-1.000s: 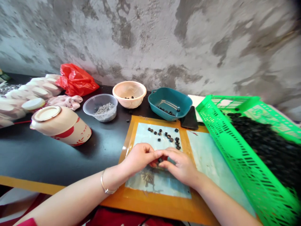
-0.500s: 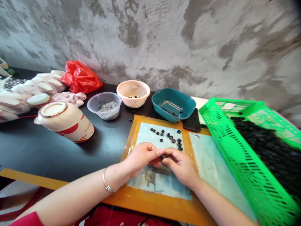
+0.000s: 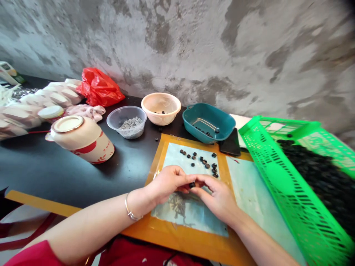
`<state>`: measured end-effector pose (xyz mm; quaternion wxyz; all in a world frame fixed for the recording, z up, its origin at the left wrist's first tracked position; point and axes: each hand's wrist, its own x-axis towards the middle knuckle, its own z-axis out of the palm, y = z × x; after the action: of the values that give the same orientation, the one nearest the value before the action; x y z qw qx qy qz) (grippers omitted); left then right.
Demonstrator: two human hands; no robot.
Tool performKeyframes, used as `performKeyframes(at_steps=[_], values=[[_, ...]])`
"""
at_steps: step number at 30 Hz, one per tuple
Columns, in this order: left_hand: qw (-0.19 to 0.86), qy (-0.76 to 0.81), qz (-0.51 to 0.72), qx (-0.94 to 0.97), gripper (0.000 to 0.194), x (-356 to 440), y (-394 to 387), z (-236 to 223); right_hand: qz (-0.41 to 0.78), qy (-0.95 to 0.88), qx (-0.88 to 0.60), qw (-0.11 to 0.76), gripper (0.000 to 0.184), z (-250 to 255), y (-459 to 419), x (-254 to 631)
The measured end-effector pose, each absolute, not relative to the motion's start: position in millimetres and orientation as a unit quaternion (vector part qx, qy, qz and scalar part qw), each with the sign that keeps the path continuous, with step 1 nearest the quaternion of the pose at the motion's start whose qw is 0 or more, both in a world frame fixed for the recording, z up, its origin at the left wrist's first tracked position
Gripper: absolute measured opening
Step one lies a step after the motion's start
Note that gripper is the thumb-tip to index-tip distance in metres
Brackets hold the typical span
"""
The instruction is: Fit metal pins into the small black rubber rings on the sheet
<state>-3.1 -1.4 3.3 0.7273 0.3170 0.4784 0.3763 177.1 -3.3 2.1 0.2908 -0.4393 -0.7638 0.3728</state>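
Note:
My left hand (image 3: 170,183) and my right hand (image 3: 215,194) meet over a light blue sheet (image 3: 203,221) edged with brown tape. Between their fingertips they pinch a small round black part (image 3: 192,184); fingers cover some of it, and its exact kind does not show. Both hands are closed, the right thumb and forefinger at the part's right side, the left ones at its left. Just beyond the hands, several similar small black parts (image 3: 207,166) lie loose on the sheet, some with brownish faces.
A green crate (image 3: 277,177) full of black parts stands at right. Behind the sheet are a teal basin (image 3: 227,123), a pink bowl (image 3: 176,107) and a clear bowl (image 3: 111,118) of grey bits. A tumbler (image 3: 83,140) and red bag (image 3: 101,87) are at left.
The camera view has shifted slightly, so the objects on the table appear a little farther right. Both hands still hold the black part, which now shows a bit more clearly between the fingertips.

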Motion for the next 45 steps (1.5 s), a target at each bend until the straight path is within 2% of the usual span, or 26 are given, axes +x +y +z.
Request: performKeyframes(at_steps=[5, 21, 29, 33, 38, 41, 45], values=[[0.682, 0.503, 0.368, 0.382, 0.046, -2, -3, 4, 0.371, -0.775, -0.442, 0.258, 0.027, 8, -2, 179], [0.622, 0.54, 0.324, 0.466, 0.043, -5, -5, 6, 0.326, -0.811, -0.387, 0.295, 0.007, 2, -1, 181], [0.618, 0.513, 0.354, 0.479, 0.048, -5, -7, 12, 0.376, -0.785, -0.363, 0.333, 0.014, -5, -1, 189], [0.608, 0.455, 0.412, 0.504, 0.042, -5, -10, 11, 0.397, -0.766, -0.353, 0.362, 0.018, -6, -1, 193], [0.555, 0.364, 0.429, 0.613, 0.063, -5, -17, 12, 0.417, -0.745, -0.364, 0.371, 0.017, -9, -2, 196], [0.493, 0.376, 0.42, 0.662, 0.052, -4, -20, 12, 0.434, -0.736, -0.367, 0.368, 0.015, -13, -3, 196], [0.475, 0.387, 0.42, 0.669, 0.04, -2, -20, 9, 0.451, -0.736, -0.358, 0.357, 0.019, -14, -4, 195]])
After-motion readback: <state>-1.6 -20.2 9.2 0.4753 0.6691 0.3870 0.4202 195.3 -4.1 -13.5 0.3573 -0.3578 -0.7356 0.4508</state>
